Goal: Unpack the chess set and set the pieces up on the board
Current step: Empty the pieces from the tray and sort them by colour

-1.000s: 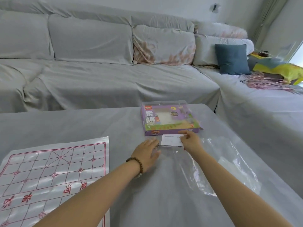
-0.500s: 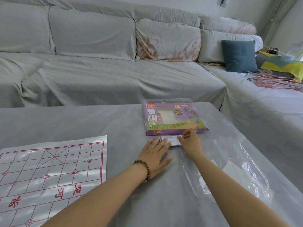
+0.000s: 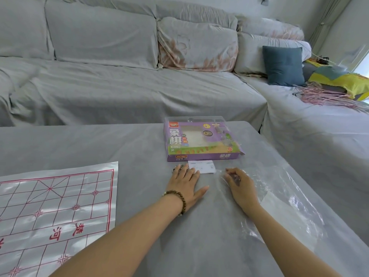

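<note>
The purple chess set box (image 3: pixel 201 138) lies closed on the grey-covered table (image 3: pixel 119 144), far side, right of centre. A small white card (image 3: pixel 202 166) lies just in front of it. The paper board (image 3: pixel 50 212) with red lines is spread flat at the left. My left hand (image 3: pixel 185 186) rests palm down with fingers spread, its fingertips touching the card's left edge. Right of it, my right hand (image 3: pixel 239 186) has its fingers curled on the near edge of a clear plastic bag (image 3: pixel 283 198) that lies flat on the table. No chess pieces are visible.
A grey covered sofa (image 3: pixel 139 92) runs behind the table and along the right side. A blue cushion (image 3: pixel 283 64) and a yellow bundle (image 3: pixel 343 80) sit at the far right. The table's right edge is close to the bag.
My right hand has drawn back from the white card to the edge of the plastic bag. My left hand stays flat by the card.
</note>
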The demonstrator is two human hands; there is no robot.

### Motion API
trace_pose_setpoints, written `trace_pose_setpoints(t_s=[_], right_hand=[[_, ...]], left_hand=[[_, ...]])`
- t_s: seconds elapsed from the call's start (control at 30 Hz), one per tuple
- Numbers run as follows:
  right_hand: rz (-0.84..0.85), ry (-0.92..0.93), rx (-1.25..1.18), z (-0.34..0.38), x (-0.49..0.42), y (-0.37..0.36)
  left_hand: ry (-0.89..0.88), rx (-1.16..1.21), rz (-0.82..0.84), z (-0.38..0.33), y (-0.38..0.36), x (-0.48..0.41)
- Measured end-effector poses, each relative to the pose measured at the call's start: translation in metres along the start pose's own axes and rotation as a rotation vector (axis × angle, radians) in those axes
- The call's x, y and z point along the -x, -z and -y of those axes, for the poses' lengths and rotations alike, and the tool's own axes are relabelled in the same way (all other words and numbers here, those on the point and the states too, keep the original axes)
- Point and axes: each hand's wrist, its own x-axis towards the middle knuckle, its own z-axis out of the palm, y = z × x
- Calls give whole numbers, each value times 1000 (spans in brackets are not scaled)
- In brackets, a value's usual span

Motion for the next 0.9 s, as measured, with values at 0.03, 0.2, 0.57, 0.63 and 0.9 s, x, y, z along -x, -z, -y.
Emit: trace_pose_setpoints(t_s=[0.03,0.2,0.57,0.63,0.9], right_hand=[[-13,-20,-22,0,-1,2],[1,-9,48,-9,-8,8],[113,38,352,7,1,6],[70,103,324,32,17,5],[48,178,238,104,58,-19]], left_hand=[[1,3,0,-1,0,-1],[14,-2,-8,-5,1,-5],[1,57,2,-8,13,13],[-8,84,-42,6,29,40],[77,55,-81,79,65,125]])
